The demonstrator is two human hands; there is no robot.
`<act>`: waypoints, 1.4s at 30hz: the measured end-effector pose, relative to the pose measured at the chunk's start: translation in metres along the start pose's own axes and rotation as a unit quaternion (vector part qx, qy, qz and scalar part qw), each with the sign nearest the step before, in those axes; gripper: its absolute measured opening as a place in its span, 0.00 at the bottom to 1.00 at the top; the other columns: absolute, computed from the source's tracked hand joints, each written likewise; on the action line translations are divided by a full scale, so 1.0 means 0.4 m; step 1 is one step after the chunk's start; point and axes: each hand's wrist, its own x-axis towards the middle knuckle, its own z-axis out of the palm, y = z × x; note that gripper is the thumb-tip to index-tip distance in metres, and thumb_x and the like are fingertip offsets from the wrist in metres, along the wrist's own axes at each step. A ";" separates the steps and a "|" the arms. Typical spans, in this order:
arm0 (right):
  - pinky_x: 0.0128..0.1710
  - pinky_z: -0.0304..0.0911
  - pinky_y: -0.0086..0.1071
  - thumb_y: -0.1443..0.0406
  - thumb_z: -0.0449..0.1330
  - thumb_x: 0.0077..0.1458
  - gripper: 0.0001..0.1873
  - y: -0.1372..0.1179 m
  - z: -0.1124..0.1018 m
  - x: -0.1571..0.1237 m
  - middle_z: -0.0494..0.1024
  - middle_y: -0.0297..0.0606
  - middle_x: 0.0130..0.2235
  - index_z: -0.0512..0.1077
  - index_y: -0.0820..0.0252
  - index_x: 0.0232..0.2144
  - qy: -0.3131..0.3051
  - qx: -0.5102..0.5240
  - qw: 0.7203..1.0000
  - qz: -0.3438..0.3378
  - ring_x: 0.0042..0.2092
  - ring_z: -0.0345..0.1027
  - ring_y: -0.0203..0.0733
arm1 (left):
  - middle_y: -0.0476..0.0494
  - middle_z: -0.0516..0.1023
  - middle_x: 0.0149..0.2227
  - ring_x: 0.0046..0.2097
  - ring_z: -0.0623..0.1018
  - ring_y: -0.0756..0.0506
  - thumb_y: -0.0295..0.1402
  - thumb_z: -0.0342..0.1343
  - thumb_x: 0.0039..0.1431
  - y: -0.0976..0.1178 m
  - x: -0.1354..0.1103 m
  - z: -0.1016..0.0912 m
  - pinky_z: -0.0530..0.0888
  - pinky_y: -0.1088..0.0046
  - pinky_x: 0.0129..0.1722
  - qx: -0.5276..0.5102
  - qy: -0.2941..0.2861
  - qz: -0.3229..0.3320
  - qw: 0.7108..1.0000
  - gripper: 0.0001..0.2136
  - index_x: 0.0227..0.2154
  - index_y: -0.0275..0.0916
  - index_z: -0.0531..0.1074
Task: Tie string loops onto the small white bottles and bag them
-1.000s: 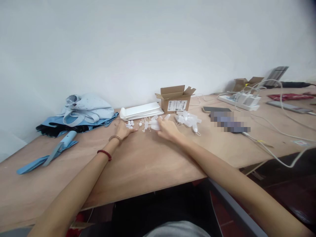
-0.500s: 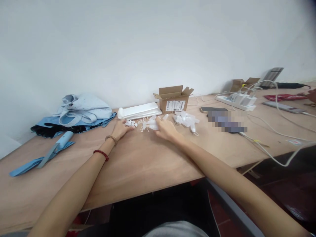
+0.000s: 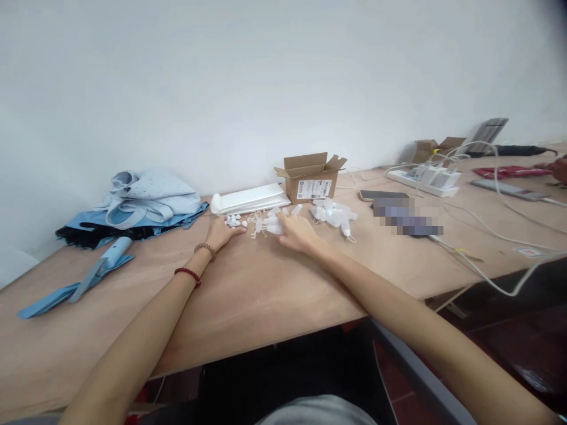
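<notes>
My left hand (image 3: 220,234) lies on the table with its thumb stretched out and apart from the fingers, cupped beside a small heap of white caps (image 3: 233,220). My right hand (image 3: 296,233) curves around the right ends of several small translucent white bottles (image 3: 273,225) lying side by side. Its thumb and fingers look apart, touching the bottles; some fingertips are hidden. Between the hands are small white hooked pieces (image 3: 256,217), too small to name surely. To the right of my right hand lies a pile of similar bottles with loops (image 3: 334,215).
An open cardboard box (image 3: 312,180) and flat white packaging (image 3: 252,198) stand behind the hands. A folded blue umbrella (image 3: 101,268) and pale fabric (image 3: 150,198) lie left. Right are phones (image 3: 383,196), a power strip (image 3: 425,180) and a white cable (image 3: 482,280). Another person's hand (image 3: 560,170) shows far right.
My left hand and forearm have shifted slightly right, and the thumb reaches a little further along the caps. My right hand stays almost in place at the bottles.
</notes>
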 end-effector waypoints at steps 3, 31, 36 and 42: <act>0.39 0.63 0.37 0.66 0.52 0.54 0.18 0.002 -0.002 0.000 0.77 0.53 0.42 0.62 0.66 0.47 -0.011 0.001 1.000 0.007 0.45 0.71 0.55 | 0.44 0.74 0.29 0.35 0.74 0.39 0.43 0.68 0.32 -0.002 0.000 -0.001 0.67 0.67 0.35 0.012 0.015 0.004 1.000 0.24 0.33 0.38 0.70; 0.34 0.58 0.31 0.76 0.51 0.51 0.19 0.012 0.031 0.005 0.74 0.45 0.45 0.66 0.60 0.46 0.069 -0.008 0.990 -0.122 0.46 0.68 0.48 | 0.31 0.75 0.37 0.39 0.76 0.38 0.25 0.45 0.58 0.206 -0.189 0.049 0.69 0.65 0.38 0.204 -0.121 0.174 0.956 0.10 0.37 0.31 0.71; 0.33 0.56 0.30 0.74 0.51 0.53 0.19 0.040 0.040 0.018 0.74 0.42 0.48 0.66 0.59 0.47 0.085 0.014 0.988 -0.131 0.46 0.68 0.46 | 0.42 0.70 0.26 0.29 0.71 0.45 0.31 0.41 0.63 0.205 -0.189 0.016 0.66 0.69 0.32 0.109 -0.193 0.197 0.955 0.14 0.23 0.38 0.64; 0.35 0.57 0.30 0.74 0.51 0.53 0.18 0.070 0.050 0.038 0.75 0.42 0.47 0.68 0.58 0.45 0.087 0.038 0.990 -0.105 0.46 0.68 0.46 | 0.51 0.58 0.19 0.22 0.60 0.51 0.41 0.43 0.62 0.212 -0.181 -0.003 0.58 0.73 0.23 -0.072 -0.257 0.124 0.956 0.18 0.18 0.40 0.55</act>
